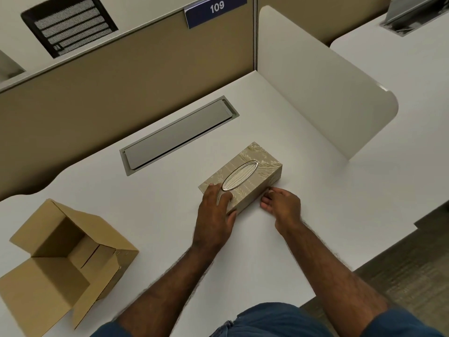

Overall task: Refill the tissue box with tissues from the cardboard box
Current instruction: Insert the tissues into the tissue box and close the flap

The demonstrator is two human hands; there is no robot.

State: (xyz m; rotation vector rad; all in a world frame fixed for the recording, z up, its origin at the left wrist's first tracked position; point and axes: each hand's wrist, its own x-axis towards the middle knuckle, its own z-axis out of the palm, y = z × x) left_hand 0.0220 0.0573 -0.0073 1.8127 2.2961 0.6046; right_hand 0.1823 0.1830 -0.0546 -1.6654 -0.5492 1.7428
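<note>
A beige patterned tissue box with an oval metal-rimmed slot lies on the white desk, right of centre. My left hand grips its near end, fingers over the top and thumb on the side. My right hand rests on the desk beside the box's right lower edge, fingertips touching it. An open brown cardboard box stands at the near left with its flaps spread; I see only bare cardboard inside it. No tissues are visible.
A grey cable hatch is set into the desk behind the tissue box. A tan partition runs along the back and a white divider panel closes the right side. The desk's front edge lies near my knees.
</note>
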